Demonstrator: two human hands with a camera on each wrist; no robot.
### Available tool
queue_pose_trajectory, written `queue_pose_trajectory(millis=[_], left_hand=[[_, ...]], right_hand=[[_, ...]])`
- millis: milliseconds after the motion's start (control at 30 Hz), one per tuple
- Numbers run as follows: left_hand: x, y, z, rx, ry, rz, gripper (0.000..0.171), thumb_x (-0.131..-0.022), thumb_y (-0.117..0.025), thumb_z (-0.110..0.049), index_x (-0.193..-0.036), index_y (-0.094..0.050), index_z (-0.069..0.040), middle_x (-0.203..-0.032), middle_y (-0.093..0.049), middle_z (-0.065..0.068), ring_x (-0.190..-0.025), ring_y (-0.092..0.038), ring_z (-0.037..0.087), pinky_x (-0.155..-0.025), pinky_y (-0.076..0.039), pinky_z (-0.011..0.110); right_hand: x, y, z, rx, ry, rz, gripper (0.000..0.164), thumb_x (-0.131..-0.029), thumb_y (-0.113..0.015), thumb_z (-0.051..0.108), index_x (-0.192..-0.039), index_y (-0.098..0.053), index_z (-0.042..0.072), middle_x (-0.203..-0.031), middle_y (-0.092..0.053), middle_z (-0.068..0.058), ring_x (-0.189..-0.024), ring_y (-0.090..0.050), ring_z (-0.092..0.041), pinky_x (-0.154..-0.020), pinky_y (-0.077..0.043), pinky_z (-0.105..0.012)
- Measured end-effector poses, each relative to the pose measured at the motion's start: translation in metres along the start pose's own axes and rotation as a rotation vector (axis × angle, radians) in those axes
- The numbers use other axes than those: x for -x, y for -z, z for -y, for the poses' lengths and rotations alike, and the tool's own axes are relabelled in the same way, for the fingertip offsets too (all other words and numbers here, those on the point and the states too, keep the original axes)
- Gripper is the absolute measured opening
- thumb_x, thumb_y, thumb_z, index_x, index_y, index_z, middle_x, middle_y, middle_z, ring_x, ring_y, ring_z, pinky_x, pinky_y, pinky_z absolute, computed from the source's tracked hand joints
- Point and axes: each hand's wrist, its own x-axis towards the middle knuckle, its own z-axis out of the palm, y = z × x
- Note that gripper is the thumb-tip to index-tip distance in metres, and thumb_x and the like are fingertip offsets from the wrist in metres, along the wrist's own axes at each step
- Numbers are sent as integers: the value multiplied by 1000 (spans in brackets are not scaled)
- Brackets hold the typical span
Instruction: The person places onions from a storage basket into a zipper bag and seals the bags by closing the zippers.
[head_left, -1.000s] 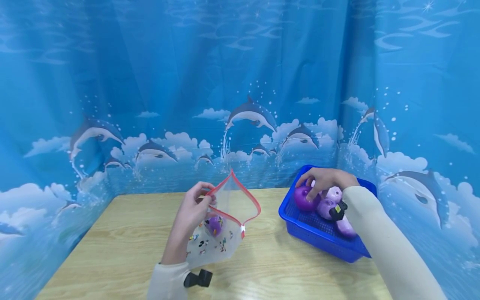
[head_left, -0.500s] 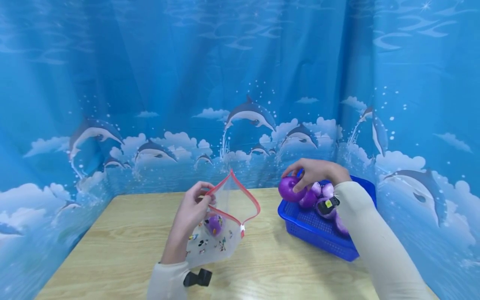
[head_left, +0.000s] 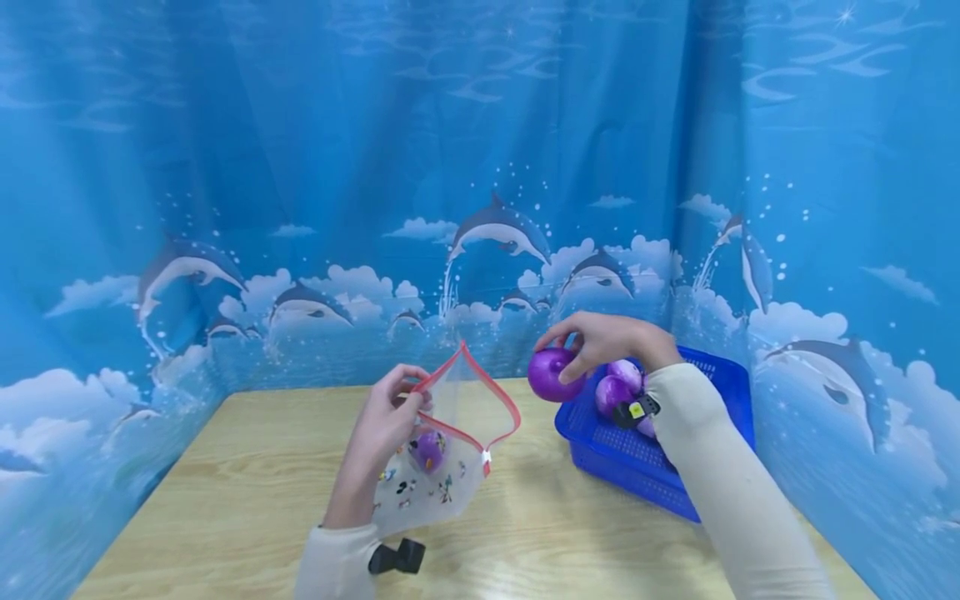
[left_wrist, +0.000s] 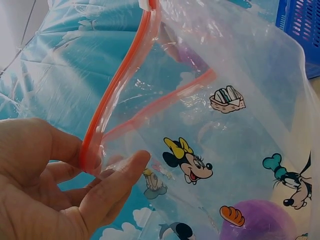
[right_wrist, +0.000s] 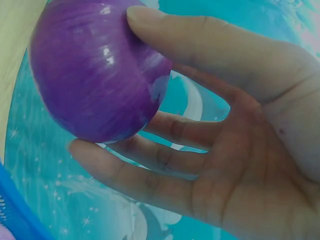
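My left hand [head_left: 390, 417] pinches the rim of a clear zip bag [head_left: 465, 492] with a red zipper edge and printed cartoon characters. The bag's mouth gapes wide, with a white slider [head_left: 486, 457] at its near corner. Inside, low down, lies a round purple thing [left_wrist: 257, 222], seen through the plastic in the left wrist view. My right hand [head_left: 600, 340] grips a shiny, streaked purple onion [right_wrist: 95, 75] between thumb and fingers. It hangs just left of the blue basket's far left corner, right of the bag's mouth.
The blue perforated basket [head_left: 622, 479] stands on the right of the wooden table [head_left: 262, 475], with several purple and whitish-purple round things [head_left: 615, 393] in it, partly behind my right wrist. A blue dolphin-print curtain [head_left: 337, 167] hangs behind and at both sides.
My right hand has lifted the purple onion out of the basket and carried it left toward the bag. My left hand and the bag have stayed in place.
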Motion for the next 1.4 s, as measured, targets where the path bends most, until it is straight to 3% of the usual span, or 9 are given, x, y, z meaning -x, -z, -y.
queue_pose_trajectory(millis=[367, 833, 1400], left_hand=[[0, -1, 0, 12, -9, -1, 23, -106, -48, -9, -125, -60, -16, -118, -62, 21, -106, -65, 36, -79, -67, 34], [1, 0, -1, 14, -4, -5, 24, -106, -48, -8, -124, -60, -17, -120, -62, 22, -107, -65, 37, -77, -66, 32], [1, 3, -4, 25, -13, -33, 24, -106, -47, -10, -125, -59, -17, -121, -62, 20, -107, -65, 34, -79, -66, 32]], right_hand=[[-4, -2, 29, 69, 55, -37, 52, -88, -82, 23, -137, -65, 26, -138, -63, -9, -124, -60, -35, -87, -64, -40], [-9, -3, 67, 120, 142, -40, 53, -87, -82, 21, -137, -66, 24, -137, -65, -3, -118, -63, -26, -89, -62, -38], [-16, -11, 95, 181, 170, -57, 55, -87, -83, 23, -138, -65, 28, -141, -58, -7, -124, -59, -30, -95, -61, -42]])
